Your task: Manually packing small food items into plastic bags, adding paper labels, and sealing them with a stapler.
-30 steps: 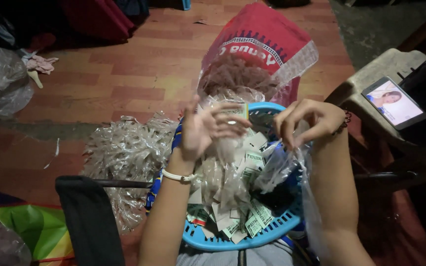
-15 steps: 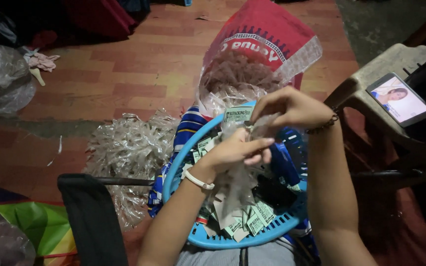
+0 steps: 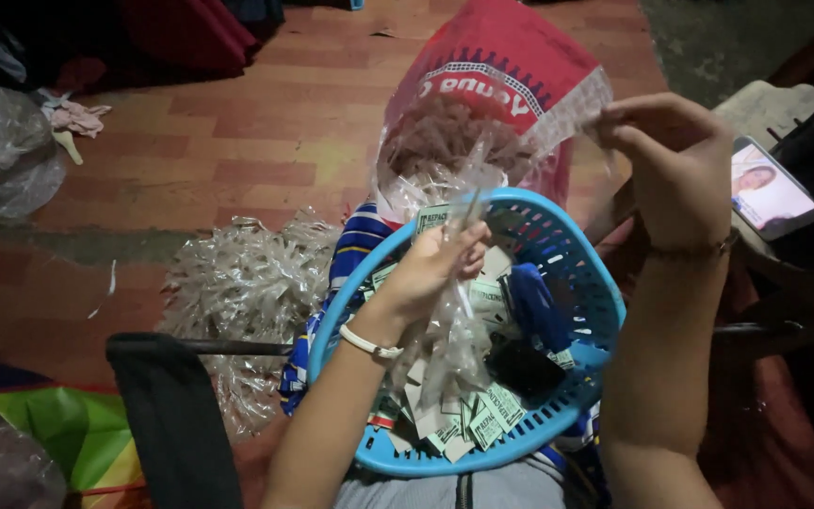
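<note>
Left hand (image 3: 440, 269) pinches clear sachets (image 3: 445, 349) over blue basket (image 3: 595, 292); right hand (image 3: 675, 160) grips plastic strip (image 3: 572, 113). Many paper slips (image 3: 478, 419) left.

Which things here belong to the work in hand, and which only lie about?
In use: left hand, right hand, clear small plastic bags, blue plastic basket, printed paper slips, red plastic sack.
Lying about: phone with lit screen, crumpled grey bag.
</note>
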